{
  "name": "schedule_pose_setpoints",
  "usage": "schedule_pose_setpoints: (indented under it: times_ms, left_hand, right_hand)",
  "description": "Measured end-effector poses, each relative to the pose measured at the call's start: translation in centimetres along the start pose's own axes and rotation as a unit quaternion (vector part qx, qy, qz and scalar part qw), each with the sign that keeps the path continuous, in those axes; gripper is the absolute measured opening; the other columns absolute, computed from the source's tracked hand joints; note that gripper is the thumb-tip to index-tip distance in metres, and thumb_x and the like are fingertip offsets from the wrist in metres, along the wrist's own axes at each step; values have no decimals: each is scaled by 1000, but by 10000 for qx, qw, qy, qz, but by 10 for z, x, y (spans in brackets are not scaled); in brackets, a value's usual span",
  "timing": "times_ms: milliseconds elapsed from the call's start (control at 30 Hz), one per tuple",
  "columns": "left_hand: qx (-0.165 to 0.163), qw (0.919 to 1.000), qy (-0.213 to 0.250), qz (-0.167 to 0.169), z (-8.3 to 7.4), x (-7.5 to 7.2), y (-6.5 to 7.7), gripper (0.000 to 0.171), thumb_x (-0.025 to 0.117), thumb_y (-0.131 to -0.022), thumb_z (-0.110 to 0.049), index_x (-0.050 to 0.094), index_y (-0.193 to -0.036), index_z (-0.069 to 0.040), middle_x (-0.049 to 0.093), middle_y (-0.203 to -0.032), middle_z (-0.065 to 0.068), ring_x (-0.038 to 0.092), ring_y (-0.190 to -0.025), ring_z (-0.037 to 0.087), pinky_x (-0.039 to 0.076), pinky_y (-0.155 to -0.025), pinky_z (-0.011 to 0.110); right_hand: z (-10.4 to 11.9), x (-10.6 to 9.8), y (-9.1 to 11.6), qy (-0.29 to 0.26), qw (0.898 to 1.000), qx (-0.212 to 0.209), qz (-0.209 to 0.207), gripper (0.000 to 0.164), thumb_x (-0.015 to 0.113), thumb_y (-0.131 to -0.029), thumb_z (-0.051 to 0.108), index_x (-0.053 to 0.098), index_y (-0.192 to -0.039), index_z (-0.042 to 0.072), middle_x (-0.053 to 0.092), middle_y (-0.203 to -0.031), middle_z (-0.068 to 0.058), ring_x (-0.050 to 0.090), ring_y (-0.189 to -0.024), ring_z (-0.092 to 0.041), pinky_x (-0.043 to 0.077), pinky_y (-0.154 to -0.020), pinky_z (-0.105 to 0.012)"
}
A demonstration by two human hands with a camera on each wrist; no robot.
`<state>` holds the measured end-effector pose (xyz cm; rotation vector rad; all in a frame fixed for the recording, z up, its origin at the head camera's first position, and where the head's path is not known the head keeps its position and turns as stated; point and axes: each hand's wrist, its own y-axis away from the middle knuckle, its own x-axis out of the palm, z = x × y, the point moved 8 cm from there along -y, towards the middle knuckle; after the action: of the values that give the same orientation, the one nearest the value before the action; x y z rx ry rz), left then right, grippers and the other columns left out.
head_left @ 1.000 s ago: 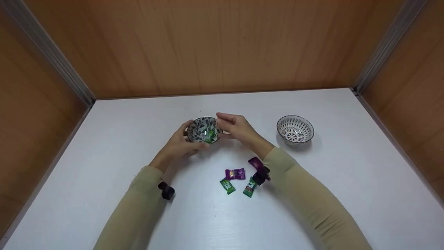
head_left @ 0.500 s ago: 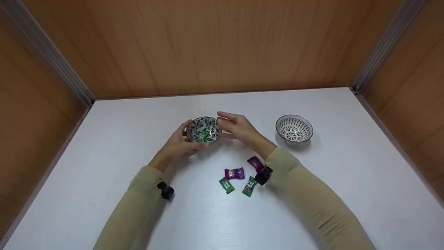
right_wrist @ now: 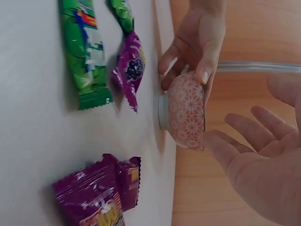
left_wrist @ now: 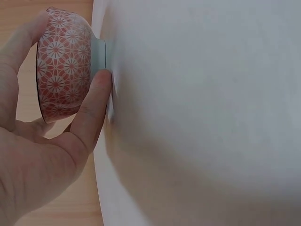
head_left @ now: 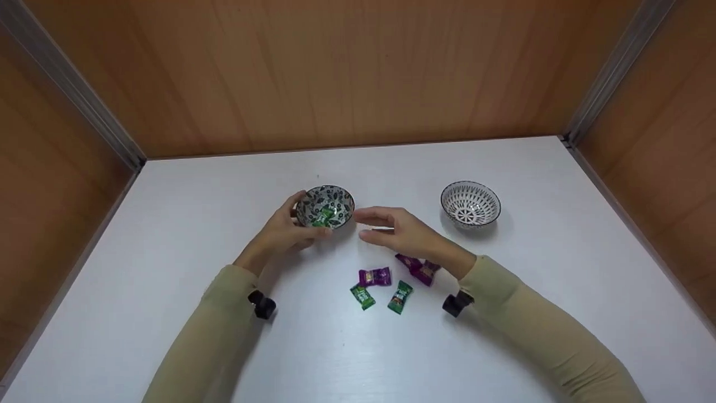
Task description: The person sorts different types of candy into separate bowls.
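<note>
My left hand (head_left: 279, 228) grips a small bowl (head_left: 339, 201), thumb along the near side and fingers round the left. Inside, the bowl has a dark leaf pattern; its outside, in the left wrist view, shows red with white flowers. A green-wrapped candy (head_left: 324, 216) lies in it. Close by the bowl's right rim is my right hand (head_left: 405, 229), fingers spread and nothing between them. Nearer to me on the table are two green-wrapped candies (head_left: 400, 297) and several purple-wrapped candies (head_left: 375, 276), two of them overlapping below the right wrist.
A second bowl (head_left: 470, 205), white with dark strokes inside, stands to the right of my right hand. Wooden panels (head_left: 347, 73) close off the back and both sides of the white table (head_left: 168, 235).
My right hand has drawn back from the bowl's right rim toward me, and its wrist has uncovered another purple candy. Inside the bowl the green candy has shifted left. My left hand keeps its hold.
</note>
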<state>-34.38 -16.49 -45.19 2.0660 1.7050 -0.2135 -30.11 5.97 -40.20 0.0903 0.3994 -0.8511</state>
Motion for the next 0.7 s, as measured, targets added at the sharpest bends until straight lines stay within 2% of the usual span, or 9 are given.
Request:
schedule_pose_setpoints:
  times_ms: [133, 200, 233, 367, 433, 533, 700]
  left_hand:
    - [-39, 9999, -76, 77, 1, 2, -2, 123, 95, -69, -41, 17, -163, -28, 32, -155, 16, 38, -137, 34, 47, -106, 45]
    - [-39, 9999, -71, 113, 1, 3, -3, 123, 95, -69, -40, 17, -163, -27, 32, -156, 16, 37, -137, 34, 46, -106, 45]
    - [-4, 9999, -45, 123, 1, 4, -3, 123, 95, -69, -40, 17, -163, -27, 31, -156, 17, 37, -138, 34, 46, -106, 45]
    - [77, 9999, 53, 118, -2, 2, -3, 124, 97, -67, -39, 19, -163, -25, 30, -157, 16, 36, -138, 34, 46, -106, 45]
    - [54, 9998, 102, 142, -3, 1, -2, 126, 97, -66, -39, 18, -163, -25, 30, -157, 16, 36, -137, 33, 46, -106, 45]
    - [6, 9998, 94, 194, -3, -1, -1, 127, 98, -65, -39, 18, -163, -25, 32, -155, 16, 38, -135, 32, 48, -104, 43]
    - [34, 9996, -17, 282, -7, -4, -1, 126, 97, -66, -40, 17, -163, -24, 40, -146, 16, 44, -128, 31, 51, -98, 40]
  right_hand:
    - [-3, 5, 25, 699, 9964, -117, 463, 53, 70, -98, 31, 55, -145, 11, 56, -145, -4, 49, -135, -16, 45, -108, -38]
    - [-5, 5, 38, 1000, 9927, -109, 670, 52, 73, -97, 29, 57, -143, 12, 61, -137, -8, 60, -115, -17, 53, -96, -34]
    - [-5, 5, 43, 1131, 9908, -120, 739, 52, 74, -96, 29, 58, -142, 12, 63, -131, -10, 61, -107, -19, 54, -90, -31]
    - [-5, 4, 62, 1430, 9845, -250, 981, 48, 77, -93, 25, 63, -137, 11, 65, -116, -13, 53, -85, -30, 48, -73, -36]
    - [-7, 7, 69, 1519, 9812, -313, 1147, 46, 78, -92, 23, 65, -134, 11, 66, -118, -9, 55, -94, -32, 50, -79, -39]
    - [-11, 13, 79, 1628, 9751, -320, 1472, 43, 80, -90, 17, 67, -131, 11, 66, -123, -3, 59, -105, -28, 52, -92, -40]
    - [-15, 21, 88, 2004, 9620, -395, 1811, 41, 79, -88, 10, 68, -128, 9, 64, -127, 3, 57, -122, -16, 44, -108, -35]
